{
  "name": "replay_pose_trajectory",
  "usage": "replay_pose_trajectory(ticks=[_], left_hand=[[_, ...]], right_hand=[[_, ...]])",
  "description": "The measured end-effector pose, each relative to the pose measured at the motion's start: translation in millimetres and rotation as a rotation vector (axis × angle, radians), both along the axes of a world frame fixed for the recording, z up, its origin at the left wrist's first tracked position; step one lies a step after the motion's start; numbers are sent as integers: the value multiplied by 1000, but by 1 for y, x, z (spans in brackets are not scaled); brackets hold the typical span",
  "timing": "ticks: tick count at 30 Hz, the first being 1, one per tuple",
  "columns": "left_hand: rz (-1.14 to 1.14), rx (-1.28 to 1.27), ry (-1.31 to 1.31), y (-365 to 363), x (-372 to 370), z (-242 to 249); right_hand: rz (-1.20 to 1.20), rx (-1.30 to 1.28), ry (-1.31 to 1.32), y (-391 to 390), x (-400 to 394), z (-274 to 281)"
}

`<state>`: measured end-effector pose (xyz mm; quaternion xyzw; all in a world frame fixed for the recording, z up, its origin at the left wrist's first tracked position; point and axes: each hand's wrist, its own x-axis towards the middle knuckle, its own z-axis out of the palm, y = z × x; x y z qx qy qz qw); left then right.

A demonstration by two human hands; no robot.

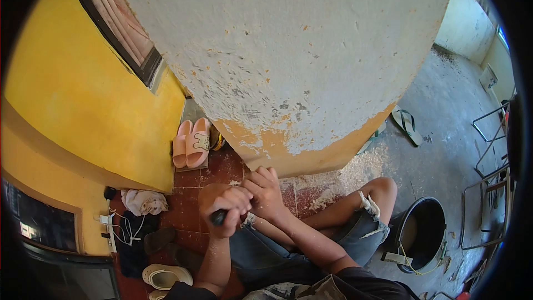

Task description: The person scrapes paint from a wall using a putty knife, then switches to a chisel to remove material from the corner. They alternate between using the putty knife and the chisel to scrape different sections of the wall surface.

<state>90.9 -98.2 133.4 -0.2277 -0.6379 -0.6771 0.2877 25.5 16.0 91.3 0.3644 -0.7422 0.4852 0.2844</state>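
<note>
Both hands work low against the flaking pillar, left hand clenched around a dark tool handle, right hand pressed over it, so a slip could skin knuckles on rough plaster.
</note>
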Motion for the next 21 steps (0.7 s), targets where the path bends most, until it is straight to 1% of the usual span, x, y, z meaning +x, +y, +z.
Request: replay_pose_trajectory(ticks=[1, 2, 3, 4, 5, 6, 7, 9, 10, 13, 14, 16, 17, 19, 20, 21], left_hand=[[-155, 47, 31, -9, 0, 3], [-171, 69, 151, -7, -6, 22], [-173, 65, 141, -8, -10, 38], [-164, 11, 228, -11, -14, 52], [-153, -42, 313, -12, -18, 65], [-121, -78, 367, -10, -25, 76], [-122, -82, 361, -11, -30, 79], [-184, -186, 407, -11, -37, 83], [-135, -109, 371, -5, -35, 81], [-152, -37, 414, -3, -36, 79], [-159, -36, 407, -4, -36, 78], [-232, -11, 499, -6, -35, 76], [-231, -11, 497, -7, -33, 72], [-142, -3, 380, -10, -28, 59], [-106, 2, 327, -11, -31, 55], [-111, 3, 317, -10, -32, 60]], right_hand=[[0, -6, -10, -9, -1, 12], [19, -55, 21, -17, 0, 27], [37, -103, 51, -20, -1, 39], [35, -108, 46, -20, -5, 51], [7, -108, 99, -21, -9, 61], [-21, -109, 153, -22, -14, 68], [-22, -114, 148, -23, -20, 70], [6, -137, 175, -22, -27, 73], [4, -153, 159, -21, -27, 75], [0, -129, 182, -23, -25, 71], [-7, -129, 175, -22, -22, 69], [-6, -127, 231, -20, -20, 68], [-5, -127, 229, -20, -22, 66], [-10, -88, 172, -18, -29, 61], [-12, -91, 199, -21, -29, 61], [-18, -90, 189, -21, -25, 65]])
